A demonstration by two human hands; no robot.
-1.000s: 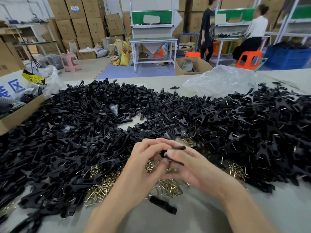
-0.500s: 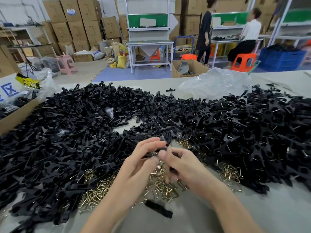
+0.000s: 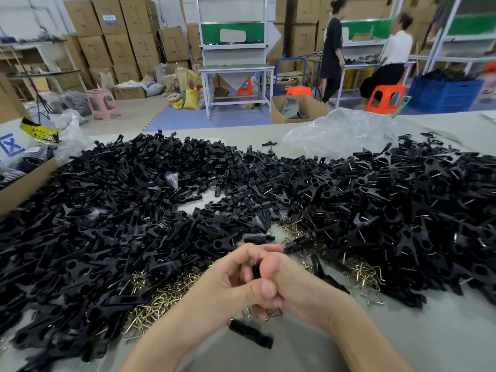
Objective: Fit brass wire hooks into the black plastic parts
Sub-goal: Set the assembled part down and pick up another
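Observation:
My left hand (image 3: 230, 283) and my right hand (image 3: 292, 285) are pressed together above the table's near middle. Both grip one black plastic part (image 3: 295, 247); its end sticks out to the right past my fingertips. Whether a hook sits in it is hidden by my fingers. Loose brass wire hooks (image 3: 161, 299) lie in a heap under and around my hands. A broad pile of black plastic parts (image 3: 112, 210) fills the left of the table. On the right, another pile of black parts (image 3: 402, 210) shows wire hooks among them. One single black part (image 3: 251, 334) lies just below my hands.
A crumpled clear plastic bag (image 3: 341, 132) lies at the table's far side. A cardboard box (image 3: 24, 181) stands at the left edge. Beyond the table are workbenches, stacked cartons, stools, and two persons (image 3: 332, 47) at a bench.
My hands have closed tighter together around the black part, which has turned so that its end points right. The view has shifted slightly.

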